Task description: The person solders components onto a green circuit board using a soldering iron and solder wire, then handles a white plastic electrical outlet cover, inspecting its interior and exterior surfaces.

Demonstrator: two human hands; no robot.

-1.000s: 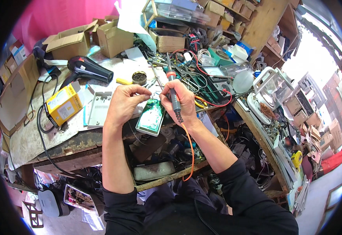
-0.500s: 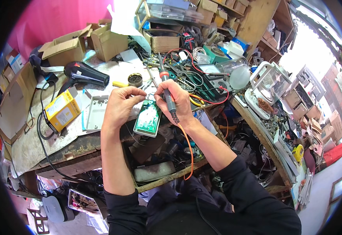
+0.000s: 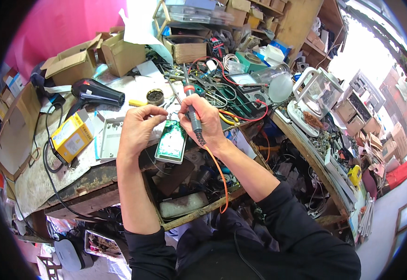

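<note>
Soldering iron and circuit board at a cluttered table (image 3: 38,182), seen from above. The right hand (image 3: 204,120), near the centre of the frame, is closed around the soldering iron (image 3: 196,122), a slender tool with a dark grey handle, a red collar and a thin metal shaft directed toward the top of the frame; a smooth orange cable (image 3: 222,179) curves down from its lower end. The left hand (image 3: 138,128), left of centre, has thumb and fingertips drawn together near the upper end of the circuit board (image 3: 171,139); whether they pinch anything cannot be told. The circuit board, just below centre between the two hands, is green, glossy with glare, and set in a shallow, pale rectangular plastic housing (image 3: 170,160). Left of the left hand lies a pale plastic shell (image 3: 112,139) with moulded slots. Above it stands a round, open tin (image 3: 155,97) with dark, rough contents. At left are a glossy black hair dryer (image 3: 98,93) and a yellow printed carton (image 3: 73,136); at upper left, creased brown cardboard boxes (image 3: 123,55). Below the circuit board, a worn wooden drawer (image 3: 205,215) holds mixed parts.
</note>
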